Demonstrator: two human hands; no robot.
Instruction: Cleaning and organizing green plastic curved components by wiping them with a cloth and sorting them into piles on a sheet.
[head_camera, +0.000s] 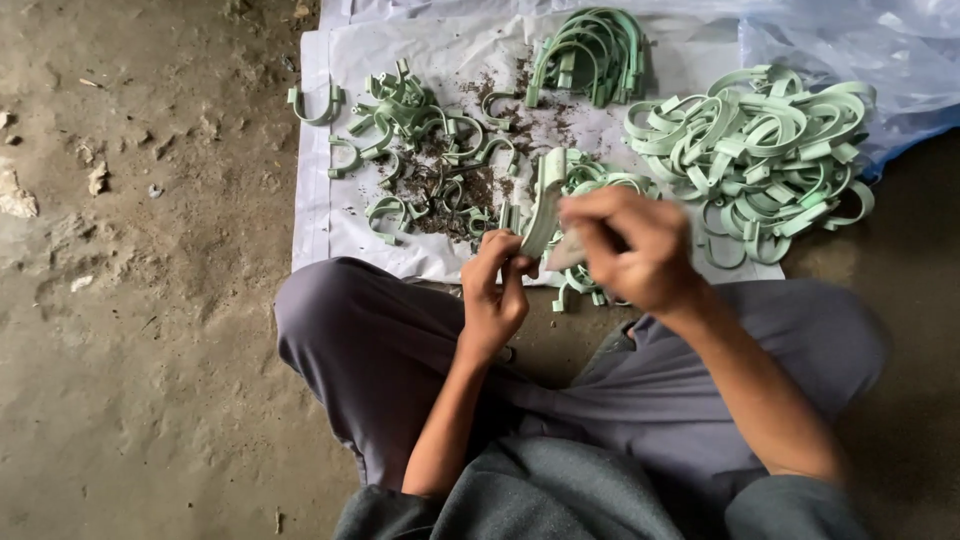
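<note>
Left hand (492, 290): grip narrow, fingers pinched on the lower end of a pale green plastic clip (543, 205), held upright just above the near edge of the white sheet (318, 200). Right hand (628, 248): curled over the clip's other side, touching it; motion-blurred, so probably holding a small piece there, can't tell which. Sheet lies on the dirt floor (150, 300) in front of the crossed legs. On it: small clips scattered with dark debris (455, 185) at left, a nested bundle of clips (592, 52) at top, a big pile of larger clips (765, 140) at right.
</note>
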